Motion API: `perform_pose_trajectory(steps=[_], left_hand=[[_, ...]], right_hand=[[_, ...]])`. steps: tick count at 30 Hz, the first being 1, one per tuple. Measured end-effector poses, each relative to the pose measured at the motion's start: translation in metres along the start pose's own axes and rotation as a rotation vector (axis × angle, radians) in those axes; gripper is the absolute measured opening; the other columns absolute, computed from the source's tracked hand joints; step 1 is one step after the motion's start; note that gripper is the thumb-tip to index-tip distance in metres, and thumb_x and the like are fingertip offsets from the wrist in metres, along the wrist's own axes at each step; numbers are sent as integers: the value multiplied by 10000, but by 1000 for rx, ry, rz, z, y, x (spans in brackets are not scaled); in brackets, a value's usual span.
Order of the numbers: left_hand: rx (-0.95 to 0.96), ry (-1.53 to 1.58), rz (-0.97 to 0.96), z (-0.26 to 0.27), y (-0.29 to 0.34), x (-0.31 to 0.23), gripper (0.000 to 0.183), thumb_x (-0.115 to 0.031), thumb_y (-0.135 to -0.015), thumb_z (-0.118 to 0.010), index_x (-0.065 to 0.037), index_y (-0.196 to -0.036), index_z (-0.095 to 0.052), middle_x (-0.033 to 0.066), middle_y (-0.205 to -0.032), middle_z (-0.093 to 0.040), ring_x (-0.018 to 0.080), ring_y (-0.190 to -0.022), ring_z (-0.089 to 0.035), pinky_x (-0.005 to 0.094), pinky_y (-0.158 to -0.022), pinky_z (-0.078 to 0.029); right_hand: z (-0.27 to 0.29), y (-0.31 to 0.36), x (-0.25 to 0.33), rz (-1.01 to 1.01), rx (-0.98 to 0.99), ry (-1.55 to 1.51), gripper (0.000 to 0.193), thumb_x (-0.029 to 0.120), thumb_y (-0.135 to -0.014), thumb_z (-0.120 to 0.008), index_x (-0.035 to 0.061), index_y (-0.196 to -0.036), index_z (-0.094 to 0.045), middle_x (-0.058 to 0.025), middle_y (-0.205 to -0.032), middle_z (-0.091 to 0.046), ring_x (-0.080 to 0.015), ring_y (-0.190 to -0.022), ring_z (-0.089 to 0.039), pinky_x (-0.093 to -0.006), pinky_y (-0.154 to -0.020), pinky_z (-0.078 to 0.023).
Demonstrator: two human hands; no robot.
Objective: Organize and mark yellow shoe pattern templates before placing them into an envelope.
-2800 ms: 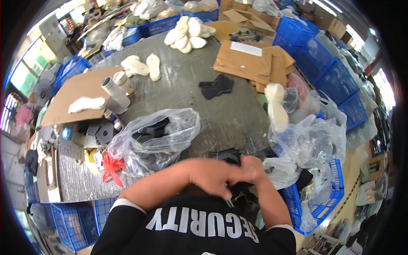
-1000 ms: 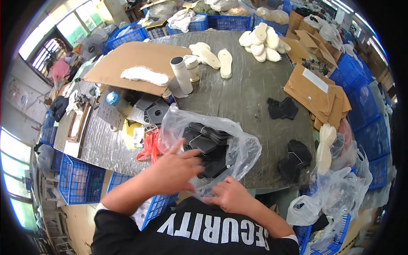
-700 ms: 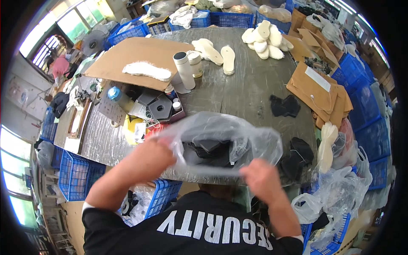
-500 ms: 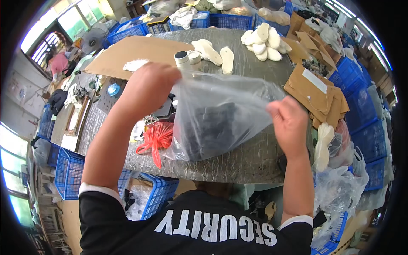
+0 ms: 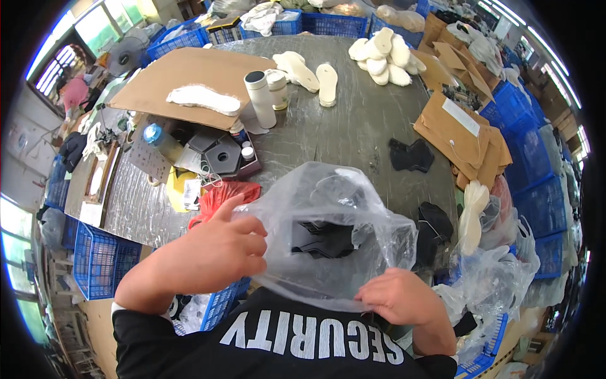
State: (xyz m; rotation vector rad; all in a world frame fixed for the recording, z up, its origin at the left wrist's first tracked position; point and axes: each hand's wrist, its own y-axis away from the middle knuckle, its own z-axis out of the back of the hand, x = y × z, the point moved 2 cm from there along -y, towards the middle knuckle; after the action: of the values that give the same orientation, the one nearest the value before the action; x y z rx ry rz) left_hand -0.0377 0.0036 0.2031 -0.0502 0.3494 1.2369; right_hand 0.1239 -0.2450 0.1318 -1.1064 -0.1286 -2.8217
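Both my hands grip a clear plastic bag [image 5: 341, 215] at the near edge of the grey table [image 5: 353, 120]. My left hand [image 5: 218, 243] clutches the bag's left side with the thumb raised. My right hand [image 5: 394, 297] pinches its lower right edge close to my chest. Black flat pieces [image 5: 322, 237] show through the plastic inside the bag. A red mesh bundle [image 5: 218, 192] lies just beyond my left hand.
White insoles [image 5: 385, 54] and brown cardboard pieces [image 5: 457, 129] lie at the table's far side. Two cylinders [image 5: 260, 98] stand by a cardboard sheet [image 5: 183, 76]. Black pieces [image 5: 410, 155] rest mid-table. Blue crates [image 5: 530, 151] and more plastic bags [image 5: 499, 271] crowd the right.
I lifted the bag off the table and held it up spread between both hands; now it is lowered toward my chest, with my hands closer together on its near edge.
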Motion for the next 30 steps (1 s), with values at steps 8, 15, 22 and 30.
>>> perform_pose_trajectory(steps=[8, 15, 22, 30], left_hand=[[17, -147, 21, 13, -8, -22, 134, -144, -690, -598, -70, -798, -626, 27, -878, -557, 208, -983, -516, 465, -929, -388], [20, -117, -17, 15, -15, -31, 143, -142, -707, -590, -56, -814, -629, 53, -942, -565, 217, -987, -519, 374, -849, -422], [-37, -210, 34, 15, -19, -34, 128, -145, -718, -584, -36, -779, -614, 77, -961, -570, 231, -1003, -530, 410, -880, -421], [97, -187, -22, 10, -9, -39, 152, -129, -707, -604, -57, -837, -633, 61, -1020, -582, 249, -1048, -519, 433, -886, -429]], right_hand=[[1, -1, 3, 22, 137, -54, 68, 153, -802, -576, 85, -799, -583, -37, -746, -603, -224, -769, -588, -343, -666, -389], [-1, -35, -44, -204, 3, -115, 208, 135, -863, -502, 12, -997, -603, -159, -959, -630, -337, -904, -589, -408, -798, -474], [-46, -113, -78, -295, 25, 451, 309, 123, -789, -579, 112, -1094, -537, -102, -1193, -495, -309, -1084, -489, -477, -863, -416], [-50, -117, -112, -37, -507, 739, 552, 248, -651, -720, 189, -1144, -479, -187, -1320, -378, -373, -1183, -402, -568, -885, -363]])
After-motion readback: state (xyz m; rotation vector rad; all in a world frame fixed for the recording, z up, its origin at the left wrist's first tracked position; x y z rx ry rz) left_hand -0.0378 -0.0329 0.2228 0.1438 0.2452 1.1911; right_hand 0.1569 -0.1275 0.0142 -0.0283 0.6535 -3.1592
